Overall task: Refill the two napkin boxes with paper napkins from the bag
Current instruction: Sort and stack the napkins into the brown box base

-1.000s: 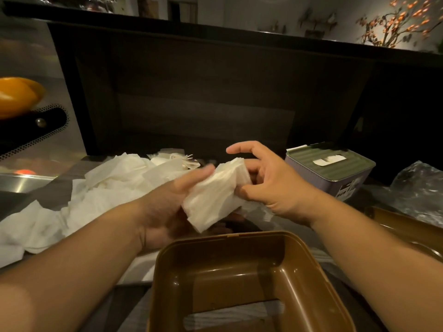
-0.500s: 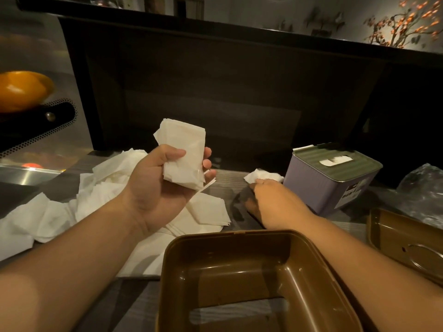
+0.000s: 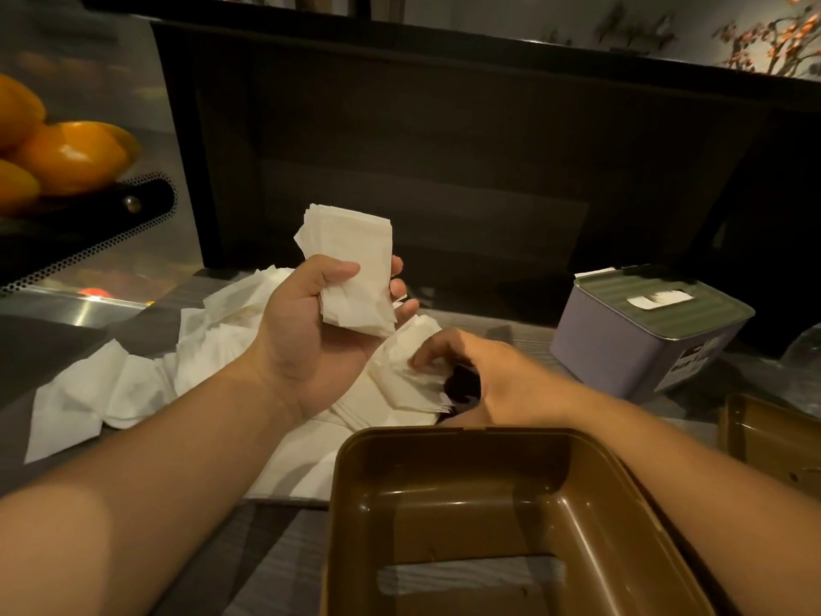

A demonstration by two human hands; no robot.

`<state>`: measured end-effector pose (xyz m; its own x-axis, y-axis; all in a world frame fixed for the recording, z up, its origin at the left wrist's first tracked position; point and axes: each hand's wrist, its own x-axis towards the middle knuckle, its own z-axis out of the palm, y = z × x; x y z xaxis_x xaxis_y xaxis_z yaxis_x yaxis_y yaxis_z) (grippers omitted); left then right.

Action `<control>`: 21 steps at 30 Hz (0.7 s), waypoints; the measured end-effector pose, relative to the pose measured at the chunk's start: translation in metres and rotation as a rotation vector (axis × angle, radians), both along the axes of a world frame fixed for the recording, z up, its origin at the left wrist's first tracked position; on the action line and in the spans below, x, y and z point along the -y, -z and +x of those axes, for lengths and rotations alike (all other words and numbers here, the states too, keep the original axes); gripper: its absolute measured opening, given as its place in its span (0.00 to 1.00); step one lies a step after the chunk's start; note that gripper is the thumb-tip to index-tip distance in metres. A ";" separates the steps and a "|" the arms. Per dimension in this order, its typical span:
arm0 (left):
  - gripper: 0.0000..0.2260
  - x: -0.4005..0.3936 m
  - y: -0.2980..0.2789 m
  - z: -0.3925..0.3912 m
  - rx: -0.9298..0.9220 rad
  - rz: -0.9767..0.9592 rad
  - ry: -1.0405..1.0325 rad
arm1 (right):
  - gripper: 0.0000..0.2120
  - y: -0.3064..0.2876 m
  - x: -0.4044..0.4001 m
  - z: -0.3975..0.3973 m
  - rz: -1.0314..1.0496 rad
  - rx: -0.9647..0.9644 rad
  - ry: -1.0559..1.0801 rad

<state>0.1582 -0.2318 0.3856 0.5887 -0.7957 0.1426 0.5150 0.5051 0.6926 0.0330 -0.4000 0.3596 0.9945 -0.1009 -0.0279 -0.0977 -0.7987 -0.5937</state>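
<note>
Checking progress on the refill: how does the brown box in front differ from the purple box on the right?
The brown box lies open, its inside bare, a slot in its floor; the purple box is closed under a green lid with a napkin showing through the slot. The brown box sits nearest the person, between the forearms; the purple box stands farther back on the right. Brown is one colour; purple has a contrasting lid. Both are rounded rectangular boxes on the counter.

left hand (image 3: 311, 344) round a napkin stack (image 3: 355, 271), right hand (image 3: 493, 375) pinching loose napkins (image 3: 408, 375) beside brown box (image 3: 448, 442)

White napkins (image 3: 355, 269), brown box (image 3: 444, 460), lilac box (image 3: 622, 349) with striped green lid (image 3: 693, 313).
</note>
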 end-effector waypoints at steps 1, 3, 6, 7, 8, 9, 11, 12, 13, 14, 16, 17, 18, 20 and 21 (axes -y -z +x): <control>0.17 0.000 0.000 0.000 0.001 0.003 -0.004 | 0.27 0.001 -0.001 0.000 -0.020 0.027 0.014; 0.17 0.001 0.001 0.001 0.008 0.010 -0.013 | 0.24 0.004 -0.005 0.001 -0.178 0.066 0.009; 0.16 0.001 0.001 0.001 0.010 -0.001 -0.019 | 0.18 0.008 -0.008 0.003 -0.362 0.145 -0.035; 0.16 0.001 0.002 0.001 0.003 -0.009 -0.016 | 0.18 0.009 -0.008 0.003 -0.381 0.144 -0.018; 0.15 0.001 0.002 0.002 -0.006 -0.019 -0.015 | 0.18 0.009 -0.007 0.002 -0.393 0.142 0.007; 0.14 0.001 0.002 0.002 -0.014 -0.031 -0.019 | 0.17 0.008 -0.005 0.000 -0.390 0.151 0.035; 0.16 0.002 0.002 0.003 -0.019 -0.048 -0.052 | 0.16 0.005 0.003 -0.006 -0.312 0.222 0.117; 0.18 0.002 0.002 0.003 -0.016 -0.048 -0.072 | 0.16 0.001 0.007 -0.011 -0.245 0.256 0.174; 0.18 0.002 0.001 0.003 -0.008 -0.036 -0.092 | 0.17 -0.004 0.010 -0.016 -0.181 0.269 0.220; 0.18 0.003 0.002 0.004 -0.001 -0.016 -0.110 | 0.18 -0.009 0.013 -0.020 -0.128 0.267 0.243; 0.17 0.003 0.003 0.003 0.003 0.021 -0.133 | 0.18 -0.015 0.017 -0.026 -0.087 0.248 0.283; 0.17 0.003 0.004 0.003 0.007 0.032 -0.141 | 0.17 -0.016 0.018 -0.029 -0.073 0.245 0.302; 0.16 0.003 0.004 0.003 0.014 0.035 -0.151 | 0.16 -0.018 0.019 -0.031 -0.049 0.254 0.321; 0.12 0.005 0.004 0.003 0.011 0.032 -0.192 | 0.15 -0.017 0.022 -0.036 0.063 0.311 0.380; 0.10 0.005 0.004 0.003 0.004 0.033 -0.218 | 0.13 -0.015 0.025 -0.037 0.131 0.353 0.419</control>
